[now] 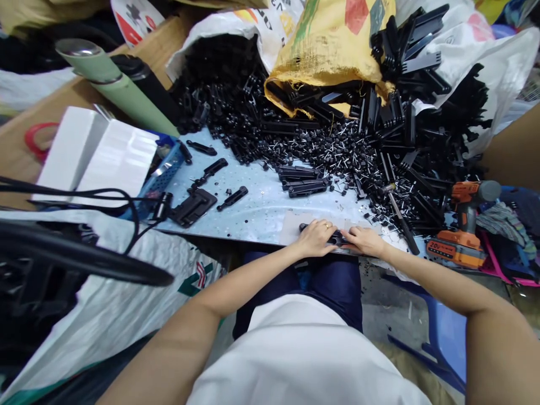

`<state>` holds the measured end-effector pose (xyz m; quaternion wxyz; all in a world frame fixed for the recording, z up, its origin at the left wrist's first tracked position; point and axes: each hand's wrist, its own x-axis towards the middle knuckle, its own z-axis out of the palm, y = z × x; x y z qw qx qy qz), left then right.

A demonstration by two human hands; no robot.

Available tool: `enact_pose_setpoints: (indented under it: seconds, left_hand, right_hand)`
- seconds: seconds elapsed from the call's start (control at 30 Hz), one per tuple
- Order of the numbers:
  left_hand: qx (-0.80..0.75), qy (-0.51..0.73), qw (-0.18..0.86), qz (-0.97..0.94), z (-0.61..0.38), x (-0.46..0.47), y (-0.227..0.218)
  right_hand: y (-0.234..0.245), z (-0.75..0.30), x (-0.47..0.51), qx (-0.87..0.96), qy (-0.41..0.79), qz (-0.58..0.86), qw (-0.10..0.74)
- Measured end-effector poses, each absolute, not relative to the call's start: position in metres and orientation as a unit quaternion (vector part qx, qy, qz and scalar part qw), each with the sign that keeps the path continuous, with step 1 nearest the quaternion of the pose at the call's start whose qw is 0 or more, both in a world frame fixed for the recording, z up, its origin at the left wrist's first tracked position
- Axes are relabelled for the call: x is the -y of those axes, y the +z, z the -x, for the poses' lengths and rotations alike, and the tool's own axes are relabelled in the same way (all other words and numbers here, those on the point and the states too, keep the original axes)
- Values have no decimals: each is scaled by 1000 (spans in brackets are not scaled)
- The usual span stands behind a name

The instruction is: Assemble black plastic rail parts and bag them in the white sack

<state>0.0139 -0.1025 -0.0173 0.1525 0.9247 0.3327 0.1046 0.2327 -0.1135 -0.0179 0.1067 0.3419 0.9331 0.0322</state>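
Note:
At the table's front edge, both my hands are on a black plastic part (336, 238), which lies over a pale cardboard sheet (291, 225). My left hand (317, 237) is closed over its left portion, with one dark end poking out past the fingers. From the other side, my right hand (365, 241) pinches the right end with thumb and fingers. Much of the part is hidden under the fingers. Just beyond the hands, several long black plastic parts (304, 181) lie side by side. A hammer (400, 219) rests to the right of my right hand.
A heap of small black pieces with metal pins (333, 149) spreads behind. A yellow sack (324, 50) spills black parts. An orange cordless drill (462, 225) stands at right. Left are loose black parts (194, 207), a blue basket (162, 174) and a green flask (126, 93).

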Motion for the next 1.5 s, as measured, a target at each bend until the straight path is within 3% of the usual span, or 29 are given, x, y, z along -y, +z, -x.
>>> enact_pose_setpoints:
  seconds: [0.13, 0.27, 0.43, 0.57, 0.67, 0.73, 0.87, 0.97, 1.1, 1.27, 1.5]
  left_hand:
    - [-331, 95, 129, -930, -15, 104, -13]
    - [-321, 84, 70, -941, -8, 100, -15]
    - [-350, 168, 113, -915, 7, 97, -12]
    - [-253, 367, 301, -843, 13, 127, 20]
    - [-203, 460, 431, -750, 7, 162, 44]
    - [-214, 525, 425, -706, -4, 179, 46]
    - [-288, 604, 254, -698, -30, 183, 17]
    - [-331, 539, 94, -769, -36, 154, -12]
    - [-437, 341, -50, -830, -19, 98, -31]
    - [-450, 198, -95, -866, -2, 41, -22]
    - [-479, 239, -124, -836, 1, 58, -6]
  right_hand:
    - [-9, -238, 108, -934, 22, -334, 128]
    - [-6, -240, 116, -909, 67, -409, 44]
    - [29, -227, 124, -938, 22, -321, -130]
    - [77, -201, 145, -914, -215, -216, -268]
    - [81, -174, 167, -851, -344, -145, -370]
    - [63, -155, 172, -809, -325, -164, -462]
    - [7, -125, 146, -675, -172, -309, -648]
    - [-18, -128, 110, -672, -138, -361, -632]
    - [-19, -172, 69, -618, -60, -520, -587]
    - [-16, -211, 60, -543, -30, -590, -597]
    - [8, -166, 83, -675, 69, -414, -606]
